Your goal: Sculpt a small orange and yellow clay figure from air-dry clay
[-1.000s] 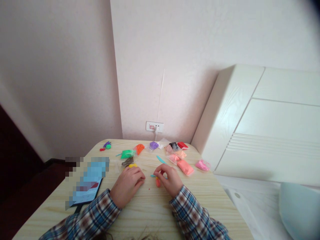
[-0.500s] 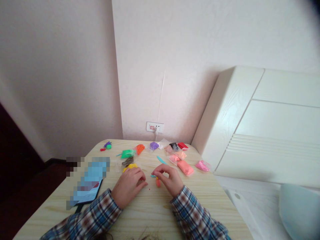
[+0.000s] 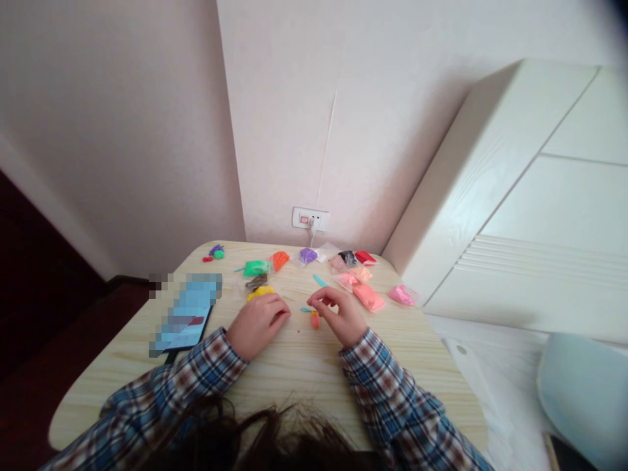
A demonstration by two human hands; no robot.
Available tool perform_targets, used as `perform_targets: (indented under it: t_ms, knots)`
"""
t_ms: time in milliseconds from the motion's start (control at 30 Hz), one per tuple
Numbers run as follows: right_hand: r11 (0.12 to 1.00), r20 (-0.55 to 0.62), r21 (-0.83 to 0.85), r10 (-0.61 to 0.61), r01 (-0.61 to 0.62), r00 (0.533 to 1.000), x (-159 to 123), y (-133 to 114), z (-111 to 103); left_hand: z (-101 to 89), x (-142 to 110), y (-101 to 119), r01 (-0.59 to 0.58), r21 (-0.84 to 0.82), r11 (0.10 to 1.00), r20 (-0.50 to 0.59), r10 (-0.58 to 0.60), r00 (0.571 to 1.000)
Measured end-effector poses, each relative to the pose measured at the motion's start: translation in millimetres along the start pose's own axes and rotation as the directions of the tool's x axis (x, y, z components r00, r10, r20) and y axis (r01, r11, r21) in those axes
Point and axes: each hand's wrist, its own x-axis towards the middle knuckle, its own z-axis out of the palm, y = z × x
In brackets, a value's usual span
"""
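My left hand [image 3: 259,325] rests low over the table, its fingers bent and thumb drawn against the fingertips. Whatever is between them, if anything, is too small to make out. Opposite it, my right hand [image 3: 342,318] is curled with thumb and index tips pinched together; a tiny thing there cannot be named. Just below those tips lies a small coral and yellow clay piece [image 3: 315,320], with a small blue tool tip [image 3: 306,309] beside it. A tiny red speck [image 3: 298,331] sits on the wood between the hands. Behind my left hand is yellow clay [image 3: 261,292].
Bagged clay lies along the back, including green [image 3: 257,267], orange [image 3: 280,260], purple [image 3: 308,256], coral [image 3: 369,297] and pink [image 3: 403,295]. A light-blue knife-shaped tool [image 3: 319,280] lies mid-table. A tablet-like screen [image 3: 189,314] stands left. Small clay pieces [image 3: 218,254] sit back left.
The view has tilted down, so the table shows higher in the picture. My right fingertips have lifted slightly off the coral and yellow piece. My left fingers have drawn closer together.
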Motion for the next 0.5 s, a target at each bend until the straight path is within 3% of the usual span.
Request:
perform_targets:
  t_ms: [133, 333, 500]
  knots:
    - [0.973, 0.097, -0.228, 0.061, -0.038, 0.993, -0.1, 0.3, -1.8, -2.0, 0.2, -2.2, -0.018, -0.038, 0.999, -0.070, 0.015, 0.997]
    - [0.991, 0.267, -0.115, 0.094, -0.065, 0.959, -2.5, 1.1, 0.0, -3.8, 0.2, -4.1, -0.023, -0.054, 0.998, -0.100, 0.018, 0.995]
    - [0.993, 0.266, -0.116, 0.058, -0.028, 0.962, -1.2, 5.7, -0.8, -5.2, 1.0, -0.9, -0.036, -0.108, 0.994, -0.132, 0.022, 0.991]
